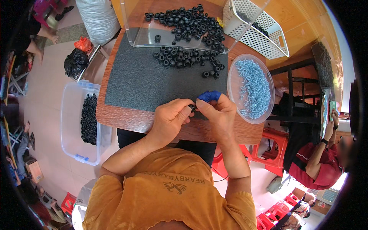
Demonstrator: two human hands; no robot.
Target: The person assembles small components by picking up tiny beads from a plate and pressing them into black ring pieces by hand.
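Note:
My left hand pinches a small round black piece between thumb and fingertips, above the near edge of the dark grey mat. Close against it, my right hand is closed, thumb against the index finger, which wears a blue covering. Whatever the right fingertips hold is too small or hidden to make out. Loose black pieces with holes lie on the mat ahead of both hands. To the right stands a clear round tub of small light-blue translucent pieces.
A clear tray at the far side bears many more black pieces. Behind it, right, stands a white perforated basket. On the floor at left is a clear bin with black pieces. Another person sits at the right, beyond red stools.

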